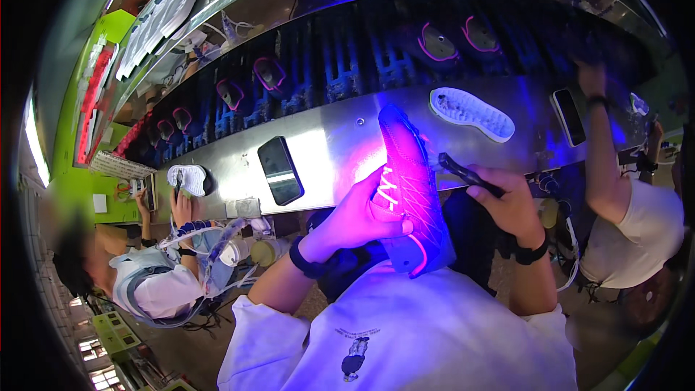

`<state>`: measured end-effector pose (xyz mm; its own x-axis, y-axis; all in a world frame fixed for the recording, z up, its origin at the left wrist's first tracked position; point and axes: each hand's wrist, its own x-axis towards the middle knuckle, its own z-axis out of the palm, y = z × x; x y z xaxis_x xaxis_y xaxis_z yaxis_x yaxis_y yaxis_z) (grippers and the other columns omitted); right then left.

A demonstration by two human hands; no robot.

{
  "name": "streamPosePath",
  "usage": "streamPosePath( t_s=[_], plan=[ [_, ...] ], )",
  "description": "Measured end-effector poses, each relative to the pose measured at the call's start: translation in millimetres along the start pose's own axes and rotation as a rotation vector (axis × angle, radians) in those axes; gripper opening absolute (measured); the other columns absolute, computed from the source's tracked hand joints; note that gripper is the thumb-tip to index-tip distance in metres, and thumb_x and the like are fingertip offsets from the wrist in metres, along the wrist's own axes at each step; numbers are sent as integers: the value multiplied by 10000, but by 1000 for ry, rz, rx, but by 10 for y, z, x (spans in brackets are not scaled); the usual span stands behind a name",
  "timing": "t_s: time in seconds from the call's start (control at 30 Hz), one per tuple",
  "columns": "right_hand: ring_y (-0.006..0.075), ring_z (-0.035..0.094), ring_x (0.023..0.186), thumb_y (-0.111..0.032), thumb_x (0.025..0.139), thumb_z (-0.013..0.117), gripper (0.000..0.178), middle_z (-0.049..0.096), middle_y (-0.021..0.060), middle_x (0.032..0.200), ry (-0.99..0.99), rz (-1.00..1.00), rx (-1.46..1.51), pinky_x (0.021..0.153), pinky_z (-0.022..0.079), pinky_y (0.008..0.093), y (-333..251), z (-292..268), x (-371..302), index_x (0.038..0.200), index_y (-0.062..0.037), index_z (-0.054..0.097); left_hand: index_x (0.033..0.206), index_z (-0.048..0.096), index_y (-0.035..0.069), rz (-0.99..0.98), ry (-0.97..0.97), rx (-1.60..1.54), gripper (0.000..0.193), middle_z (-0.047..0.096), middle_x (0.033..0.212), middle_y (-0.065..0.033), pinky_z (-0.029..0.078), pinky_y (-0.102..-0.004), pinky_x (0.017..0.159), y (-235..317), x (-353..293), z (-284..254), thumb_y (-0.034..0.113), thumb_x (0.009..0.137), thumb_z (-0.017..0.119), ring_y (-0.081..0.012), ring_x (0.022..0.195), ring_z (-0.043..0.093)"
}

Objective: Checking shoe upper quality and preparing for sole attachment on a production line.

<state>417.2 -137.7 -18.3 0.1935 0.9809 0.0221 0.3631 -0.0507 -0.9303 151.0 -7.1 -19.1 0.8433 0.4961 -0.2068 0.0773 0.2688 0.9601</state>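
Note:
My left hand (360, 211) is closed around the side of a shoe upper (410, 174), fingers wrapped at its laced part. The upper stands toe away from me over the bench edge, lit pink and violet, with pale zigzag lines and a glowing pink curve near its heel. In my right hand (508, 206) is a dark-handled tool (470, 176), possibly a brush. Its tip is close to the upper's right side; I cannot tell if they touch. Beyond the upper a white shoe sole (472, 114) lies on the metal bench (326, 123), inner side up.
A phone (281, 170) lies on the bench to my left, another phone (568, 117) to the right. Behind the bench runs a dark slatted conveyor (337, 58) carrying several shoe uppers. A person (166, 275) at left holds a white sole (187, 179); another person (630, 232) reaches toward the conveyor at right.

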Motion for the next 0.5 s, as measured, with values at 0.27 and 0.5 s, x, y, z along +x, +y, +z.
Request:
streamPosePath(
  t_s=[0.27,0.5],
  plan=[
    [162,662,907,-18,853,757,354,734,133,991,37,95,-40,862,503,291,-144,112,-20,1201,-2,696,1457,376,-58,-371,90,-63,858,688,1056,-84,557,-240,596,-79,-126,40,277,821,845,-135,826,699],
    [66,594,837,-73,844,766,395,697,18,917,-147,220,183,760,475,242,27,119,-530,1221,18,690,1328,503,-25,-181,173,-194,698,686,962,-38,454,-190,430,-4,-248,-53,323,824,837,-65,642,634]
  ],
)
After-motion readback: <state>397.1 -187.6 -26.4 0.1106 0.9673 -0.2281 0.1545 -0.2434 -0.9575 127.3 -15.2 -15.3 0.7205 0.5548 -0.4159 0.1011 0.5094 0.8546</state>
